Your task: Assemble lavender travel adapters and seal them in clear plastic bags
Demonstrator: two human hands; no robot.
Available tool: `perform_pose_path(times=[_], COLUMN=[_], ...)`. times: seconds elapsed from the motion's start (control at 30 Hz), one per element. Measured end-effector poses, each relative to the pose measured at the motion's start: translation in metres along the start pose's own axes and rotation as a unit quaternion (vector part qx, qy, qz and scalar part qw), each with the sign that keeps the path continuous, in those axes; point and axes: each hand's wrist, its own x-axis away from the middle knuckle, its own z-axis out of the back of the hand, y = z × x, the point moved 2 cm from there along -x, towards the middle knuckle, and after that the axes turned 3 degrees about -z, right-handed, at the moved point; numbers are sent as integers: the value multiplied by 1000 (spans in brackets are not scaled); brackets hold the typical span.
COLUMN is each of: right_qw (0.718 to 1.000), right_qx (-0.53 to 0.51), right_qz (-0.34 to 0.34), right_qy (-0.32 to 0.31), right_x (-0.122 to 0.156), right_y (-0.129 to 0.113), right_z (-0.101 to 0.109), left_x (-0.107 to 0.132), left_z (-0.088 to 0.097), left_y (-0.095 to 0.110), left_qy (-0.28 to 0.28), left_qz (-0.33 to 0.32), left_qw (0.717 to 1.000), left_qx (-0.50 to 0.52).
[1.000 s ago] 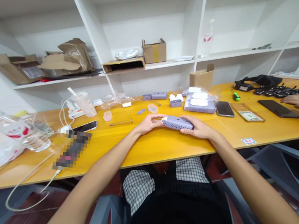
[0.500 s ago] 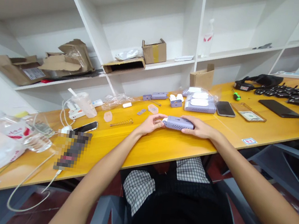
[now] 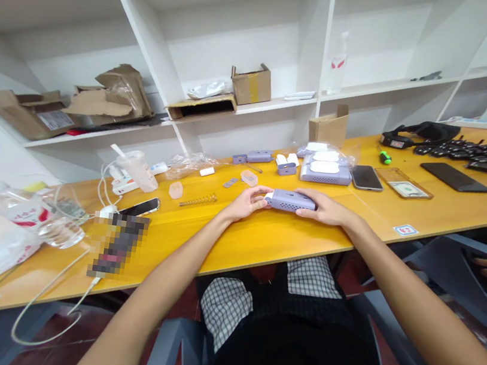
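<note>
The left hand [image 3: 247,203] and right hand [image 3: 325,208] firmly grasped a lilac perforated casing [image 3: 291,201] from either end, over the yellow tabletop [image 3: 291,231]. Its white end piece [image 3: 268,196] sat in place. A loose coil spring [image 3: 198,200] lay at nine o'clock, and another lilac casing [image 3: 325,179] at twelve.

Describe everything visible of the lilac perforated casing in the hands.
The lilac casing looks like matte plastic: a long, round-cornered box with rows of small holes on top and a white end piece. It sits lengthwise between the left hand and right hand, which touch its ends, over the yellow table.
</note>
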Motion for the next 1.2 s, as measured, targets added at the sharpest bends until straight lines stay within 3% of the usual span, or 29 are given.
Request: perform_pose_path(times=[1.2], right_qw=[1000], right_qx=[13], right_qz=[8], right_qy=[5], right_x=[0], right_y=[-3], right_z=[-5], left_x=[-1], left_z=[2], left_y=[-3], left_qy=[25], left_qz=[39], left_qw=[999], left_qx=[23])
